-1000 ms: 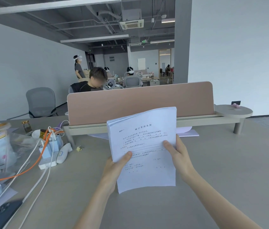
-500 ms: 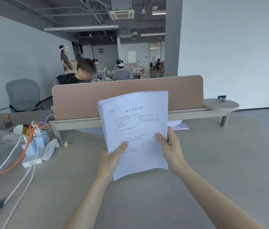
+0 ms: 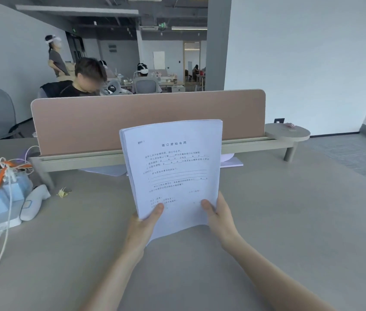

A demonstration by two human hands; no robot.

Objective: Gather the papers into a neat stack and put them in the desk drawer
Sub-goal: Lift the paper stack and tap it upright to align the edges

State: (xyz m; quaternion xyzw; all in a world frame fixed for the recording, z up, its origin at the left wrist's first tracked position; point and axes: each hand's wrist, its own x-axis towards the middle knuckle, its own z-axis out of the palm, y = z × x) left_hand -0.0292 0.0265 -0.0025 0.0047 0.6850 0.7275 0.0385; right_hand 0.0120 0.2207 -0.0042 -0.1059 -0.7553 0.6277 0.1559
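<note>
A stack of white printed papers (image 3: 173,167) stands upright above the grey desk (image 3: 289,221), its bottom edge near the desk top. My left hand (image 3: 145,225) grips its lower left edge, thumb on the front sheet. My right hand (image 3: 219,215) grips the lower right edge the same way. More loose sheets (image 3: 231,161) lie flat under the shelf behind the stack. No drawer is in view.
A pink divider (image 3: 146,122) on a low shelf (image 3: 287,133) crosses the desk's back. At the left lie a power strip with white and orange cables (image 3: 2,198), a white handheld device (image 3: 33,203) and a small clip (image 3: 64,192). A person sits beyond the divider.
The view has swung to the right, so the left-side clutter has slid out of frame. Both hands still hold the stack upright, now slightly squarer.
</note>
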